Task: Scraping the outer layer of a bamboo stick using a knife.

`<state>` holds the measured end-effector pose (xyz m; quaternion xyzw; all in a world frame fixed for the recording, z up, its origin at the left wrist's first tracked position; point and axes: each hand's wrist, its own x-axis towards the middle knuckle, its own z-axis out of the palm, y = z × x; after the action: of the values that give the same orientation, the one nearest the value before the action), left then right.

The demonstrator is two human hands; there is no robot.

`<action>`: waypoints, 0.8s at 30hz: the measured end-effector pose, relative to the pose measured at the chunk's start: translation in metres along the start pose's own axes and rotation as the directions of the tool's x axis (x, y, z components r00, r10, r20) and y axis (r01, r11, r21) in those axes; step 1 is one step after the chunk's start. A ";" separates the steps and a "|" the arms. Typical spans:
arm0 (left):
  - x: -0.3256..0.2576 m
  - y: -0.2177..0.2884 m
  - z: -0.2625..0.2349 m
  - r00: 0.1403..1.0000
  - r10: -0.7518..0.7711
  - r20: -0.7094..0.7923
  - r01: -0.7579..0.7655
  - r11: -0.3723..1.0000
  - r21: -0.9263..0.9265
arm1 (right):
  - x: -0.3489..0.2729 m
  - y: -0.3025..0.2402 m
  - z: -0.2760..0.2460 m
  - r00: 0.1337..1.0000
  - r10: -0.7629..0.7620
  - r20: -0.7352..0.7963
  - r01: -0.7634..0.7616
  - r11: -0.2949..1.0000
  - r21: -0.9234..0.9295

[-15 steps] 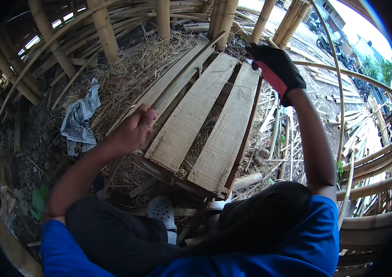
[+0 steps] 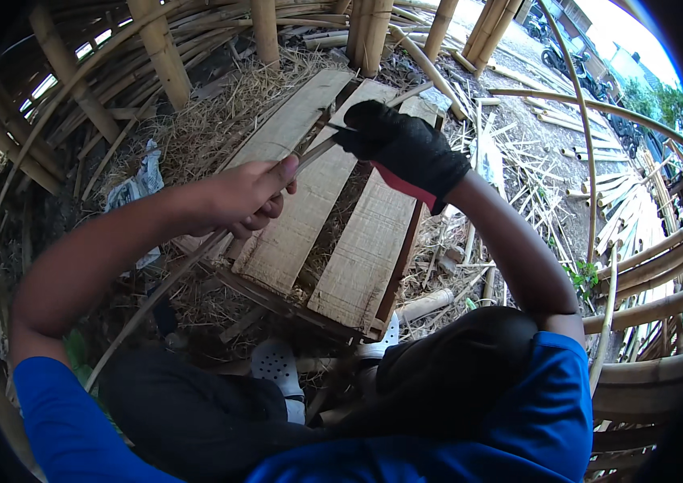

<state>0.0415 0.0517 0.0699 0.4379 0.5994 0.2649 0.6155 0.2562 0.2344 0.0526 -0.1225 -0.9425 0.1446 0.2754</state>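
Strip point(image 2: 315, 154) over planks point(image 2: 297, 225), bamboo posts point(image 2: 370, 36) beyond

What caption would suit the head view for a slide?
Bare left hand grips a long, thin strip, gloved right hand over it, above wooden planks.

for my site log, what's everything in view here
bamboo strip: one, tan, left to centre
slim tool: one, dark, upper centre
planks: three, pale tan, centre
wooden frame: one, brown, under planks
crumpled paper: count unclear, grey-white, left
straw: uncountable, tan, upper left
bamboo poles: several, yellowish, top
bamboo pieces: many, pale, right
motorbikes: count unclear, dark, upper right
leaves: several, green, right
clogs: two, white, lower centre
trousers: one pair, dark, bottom
sleeves: two, blue, lower corners
left hand: one, bare, gripping strip
right hand: one, black-and-red glove, holding tool
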 end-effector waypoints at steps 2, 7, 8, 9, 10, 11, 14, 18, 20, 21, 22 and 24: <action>0.002 0.011 -0.001 1.000 -0.004 -0.001 0.004 1.000 -0.010 | 0.006 -0.010 -0.015 0.983 0.164 0.077 -0.166 0.986 0.020; 0.008 0.002 0.015 0.990 -0.022 0.137 0.058 0.964 -0.261 | 0.004 0.027 -0.016 0.945 -0.129 0.301 0.132 0.991 0.012; 0.007 -0.008 0.019 0.989 -0.030 0.144 0.067 0.963 -0.262 | -0.003 0.024 -0.013 0.940 -0.145 0.307 0.160 0.987 -0.024; 0.000 -0.015 0.026 0.981 -0.037 0.192 0.097 0.944 -0.315 | -0.005 0.019 -0.009 0.928 -0.088 0.363 0.084 0.996 0.026; -0.006 -0.021 0.032 0.969 -0.042 0.244 0.132 0.922 -0.364 | -0.008 0.017 -0.006 0.907 -0.029 0.420 0.000 0.998 0.069; -0.013 -0.024 0.036 0.967 -0.050 0.251 0.142 0.922 -0.361 | -0.008 0.014 -0.006 0.901 -0.230 0.368 0.236 0.971 0.030; -0.026 -0.038 0.042 0.959 -0.035 0.280 0.152 0.901 -0.407 | -0.005 -0.012 -0.006 0.911 -0.121 0.394 0.061 0.985 0.161; -0.031 -0.050 0.047 0.973 -0.050 0.226 0.154 0.872 -0.465 | -0.003 -0.002 0.008 0.935 -0.116 0.336 0.086 0.991 0.102; -0.038 -0.045 0.049 0.992 -0.081 0.094 0.113 0.902 -0.417 | -0.002 0.011 0.014 0.964 -0.228 0.137 0.226 0.974 0.028; -0.043 -0.043 0.048 0.992 -0.089 0.092 0.120 0.900 -0.420 | 0.001 0.007 0.010 0.977 -0.178 0.116 0.176 0.984 0.029; -0.046 -0.041 0.046 0.995 -0.077 0.063 0.095 0.924 -0.371 | 0.005 0.000 0.003 0.987 -0.128 0.096 0.126 0.992 0.027; -0.051 -0.042 0.044 0.998 -0.065 0.026 0.070 0.945 -0.320 | 0.014 -0.019 -0.005 0.995 0.086 0.057 -0.098 0.958 0.270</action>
<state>0.0688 -0.0214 0.0557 0.3133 0.5582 0.3342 0.6918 0.2447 0.2224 0.0700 -0.1237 -0.9128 0.2881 0.2617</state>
